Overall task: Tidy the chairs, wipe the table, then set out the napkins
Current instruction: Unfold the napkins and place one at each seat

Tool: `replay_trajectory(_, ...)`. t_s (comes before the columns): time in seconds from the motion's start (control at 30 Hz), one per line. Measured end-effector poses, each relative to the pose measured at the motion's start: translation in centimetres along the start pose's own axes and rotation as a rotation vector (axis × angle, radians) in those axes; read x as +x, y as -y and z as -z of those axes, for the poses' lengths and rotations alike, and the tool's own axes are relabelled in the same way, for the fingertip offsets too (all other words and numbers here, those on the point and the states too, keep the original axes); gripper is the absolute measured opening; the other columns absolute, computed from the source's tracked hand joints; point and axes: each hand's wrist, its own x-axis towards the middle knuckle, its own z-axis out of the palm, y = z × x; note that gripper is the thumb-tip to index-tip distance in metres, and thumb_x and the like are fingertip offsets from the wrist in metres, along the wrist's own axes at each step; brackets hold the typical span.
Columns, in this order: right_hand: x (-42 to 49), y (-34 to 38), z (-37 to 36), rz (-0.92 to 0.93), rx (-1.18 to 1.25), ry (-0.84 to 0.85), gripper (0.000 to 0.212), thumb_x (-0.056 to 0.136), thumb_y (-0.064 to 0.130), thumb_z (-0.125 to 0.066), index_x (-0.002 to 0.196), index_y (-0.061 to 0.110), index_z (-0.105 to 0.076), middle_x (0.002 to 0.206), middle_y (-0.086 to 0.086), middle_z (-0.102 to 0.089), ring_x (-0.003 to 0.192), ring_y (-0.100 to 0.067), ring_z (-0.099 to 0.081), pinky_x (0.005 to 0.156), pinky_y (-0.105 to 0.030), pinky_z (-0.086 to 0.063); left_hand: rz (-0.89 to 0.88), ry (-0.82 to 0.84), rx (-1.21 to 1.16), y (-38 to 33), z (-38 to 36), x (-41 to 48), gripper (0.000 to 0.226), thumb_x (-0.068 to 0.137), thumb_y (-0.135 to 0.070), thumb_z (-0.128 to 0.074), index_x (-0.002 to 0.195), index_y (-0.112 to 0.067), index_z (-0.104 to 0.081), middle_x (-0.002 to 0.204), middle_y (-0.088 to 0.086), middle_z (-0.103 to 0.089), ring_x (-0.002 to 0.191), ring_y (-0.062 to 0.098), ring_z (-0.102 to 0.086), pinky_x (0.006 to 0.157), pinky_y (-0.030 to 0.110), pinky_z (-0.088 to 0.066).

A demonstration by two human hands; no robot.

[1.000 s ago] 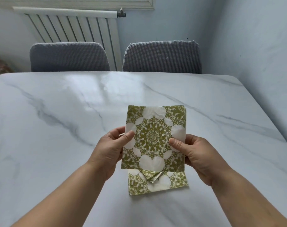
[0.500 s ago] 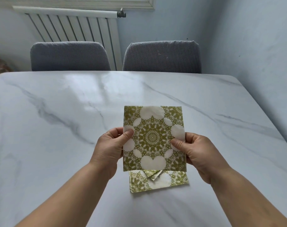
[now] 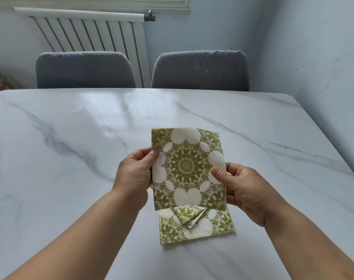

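The left hand (image 3: 134, 174) has its thumb pressed on the front of the patterned napkin (image 3: 187, 168) near the upper left corner, with the other fingers curled round behind, so it's pinching that side edge. Same deal with the right hand (image 3: 246, 194): the thumb lies on the front by the right edge, a bit lower down, with the rest of the fingers tucked behind the paper. So both hands hold one green-and-cream napkin, upright and facing the camera, slightly tilted, lifted off the table (image 3: 71, 138) over its middle and nearer the near edge than the far one. Just below it, the folded napkin (image 3: 196, 227) lies flat on the tabletop toward the near edge, with a small triangular flap on top pointing down. The left chair (image 3: 84, 70) and right chair (image 3: 200, 70), both grey, are pushed in side by side along the far edge. A white radiator (image 3: 87, 31) is on the wall behind them.
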Motion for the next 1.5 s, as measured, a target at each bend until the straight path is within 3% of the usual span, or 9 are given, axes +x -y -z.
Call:
replay_trajectory(0.1, 0.8, 0.3, -0.3, 0.003, -0.062, -0.089, 0.025, 0.083, 0.019, -0.07, 0.105, 0.006, -0.066, 0.094, -0.014, -0.075, 0.085, -0.031, -0.073, 0.069, -0.04, -0.061, 0.006, -0.04, -0.055, -0.6, -0.9, 0.9, 0.014, 0.085, -0.017, -0.068, 0.097, -0.009, -0.067, 0.089, 0.009, -0.075, 0.07, 0.019, -0.071, 0.058, 0.029, -0.059)
replay_trajectory(0.2, 2.9, 1.5, 0.4, 0.042, -0.068, -0.248, 0.012, 0.088, 0.014, -0.067, 0.094, 0.003, -0.067, 0.079, -0.011, -0.075, 0.063, -0.021, -0.071, 0.05, -0.026, -0.055, 0.017, -0.059, 0.031, -1.1, -1.4, 2.1, 0.01, 0.088, -0.017, -0.066, 0.095, -0.01, -0.065, 0.081, 0.006, -0.075, 0.064, 0.015, -0.071, 0.049, 0.024, -0.054)
replay_trajectory(0.4, 9.5, 5.7, 3.6, -0.129, 0.121, -0.363, 0.007, 0.091, 0.003, -0.059, 0.09, -0.002, -0.061, 0.064, -0.012, -0.068, 0.042, -0.01, -0.062, 0.035, -0.015, -0.044, 0.047, -0.1, 0.295, -0.5, -0.7, 4.2, 0.013, 0.089, -0.008, -0.06, 0.101, -0.011, -0.064, 0.105, 0.012, -0.066, 0.093, 0.023, -0.067, 0.077, 0.037, -0.057)
replay_trajectory(0.67, 17.3, 11.4, 3.7, -0.057, 0.12, -0.344, 0.008, 0.094, 0.008, -0.056, 0.09, 0.002, -0.059, 0.071, -0.008, -0.07, 0.05, -0.009, -0.067, 0.037, -0.015, -0.045, -0.094, -0.156, 0.74, 0.4, 0.6, 6.0, 0.03, 0.087, -0.015, -0.059, 0.116, -0.021, -0.06, 0.114, -0.001, -0.058, 0.077, 0.003, -0.055, 0.057, 0.02, -0.04)
replay_trajectory(0.87, 21.0, 14.0, 3.5, 0.14, 0.013, -0.363, 0.003, 0.09, 0.008, -0.063, 0.088, 0.008, -0.065, 0.082, -0.003, -0.07, 0.053, -0.006, -0.067, 0.045, -0.017, -0.049, -0.102, -0.14, 0.822, 0.8, 0.3, 6.9, 0.031, 0.084, -0.019, -0.06, 0.114, -0.027, -0.059, 0.122, -0.002, -0.057, 0.096, 0.012, -0.056, 0.075, 0.025, -0.042)
replay_trajectory(1.0, 23.2, 11.3, 4.8, 0.067, -0.174, -0.495, 0.014, 0.088, 0.007, -0.064, 0.102, 0.005, -0.064, 0.094, -0.008, -0.069, 0.071, -0.015, -0.069, 0.046, -0.023, -0.053, -0.102, -0.148, 0.844, 1.2, 0.5, 7.2, 0.031, 0.084, -0.02, -0.062, 0.114, -0.027, -0.06, 0.122, -0.003, -0.057, 0.1, 0.013, -0.056, 0.078, 0.026, -0.042)
replay_trajectory(1.17, 25.2, 8.2, 6.7, 0.035, -0.392, -0.722, 0.031, 0.077, 0.006, -0.074, 0.106, -0.001, -0.064, 0.105, -0.014, -0.067, 0.092, -0.029, -0.066, 0.081, -0.043, -0.057, -0.112, -0.153, 0.855, 1.6, 0.6, 7.4, 0.029, 0.085, -0.021, -0.061, 0.114, -0.027, -0.061, 0.117, -0.004, -0.059, 0.092, 0.007, -0.058, 0.063, 0.021, -0.041)
replay_trajectory(1.37, 25.4, 8.1, 6.9, 0.081, -0.474, -0.791, 0.03, 0.076, 0.008, -0.07, 0.106, 0.005, -0.067, 0.101, -0.01, -0.069, 0.084, -0.024, -0.064, 0.057, -0.023, -0.044, -0.102, -0.153, 0.857, 1.4, 0.4, 7.6, 0.029, 0.086, -0.021, -0.06, 0.114, -0.027, -0.06, 0.115, -0.004, -0.06, 0.086, 0.003, -0.056, 0.058, 0.019, -0.04)
replay_trajectory(1.5, 25.2, 8.2, 7.6, 0.076, -0.51, -0.823, 0.03, 0.077, 0.006, -0.067, 0.106, 0.005, -0.066, 0.103, -0.012, -0.067, 0.091, -0.027, -0.065, 0.066, -0.027, -0.045, -0.091, -0.137, 0.857, 1.4, 0.2, 7.5, 0.027, 0.085, -0.021, -0.06, 0.112, -0.028, -0.06, 0.114, -0.003, -0.06, 0.093, 0.007, -0.057, 0.063, 0.02, -0.041)
